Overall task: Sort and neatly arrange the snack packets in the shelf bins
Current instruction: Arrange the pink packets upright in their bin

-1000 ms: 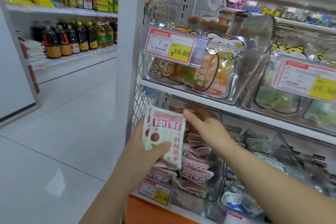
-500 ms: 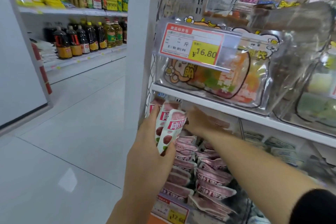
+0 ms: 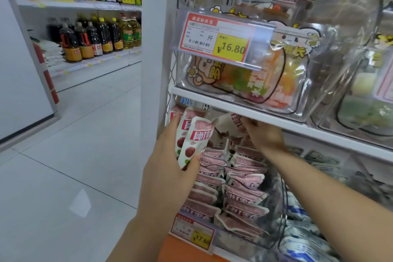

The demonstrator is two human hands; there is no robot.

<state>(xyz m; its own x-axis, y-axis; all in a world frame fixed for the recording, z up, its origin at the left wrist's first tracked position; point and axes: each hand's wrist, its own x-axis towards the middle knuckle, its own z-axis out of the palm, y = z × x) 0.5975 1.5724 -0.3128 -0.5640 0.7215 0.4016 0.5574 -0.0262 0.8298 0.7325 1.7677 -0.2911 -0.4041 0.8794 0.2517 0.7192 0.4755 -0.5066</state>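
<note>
My left hand [image 3: 170,168] grips a small stack of pink-and-white snack packets [image 3: 193,138] upright in front of the lower clear bin [image 3: 274,232]. That bin holds two rows of the same pink packets [image 3: 240,185], stacked flat. My right hand [image 3: 263,136] reaches into the bin's upper back, just under the shelf edge [image 3: 234,106], and pinches one pink packet [image 3: 234,123] that is lifted and tilted above the rows.
Above sits a clear bin of colourful sweets [image 3: 255,78] with a 16.80 price tag [image 3: 214,38]. Blue-and-white packets [image 3: 302,240] fill the bin to the right. A 17.60 tag [image 3: 193,234] hangs on the lower bin. Left lies the open aisle floor [image 3: 74,155] and bottle shelves [image 3: 95,36].
My right hand has gone deeper under the shelf and lifted a packet from the back. My left hand has turned its stack edge-on and moved closer to the bin.
</note>
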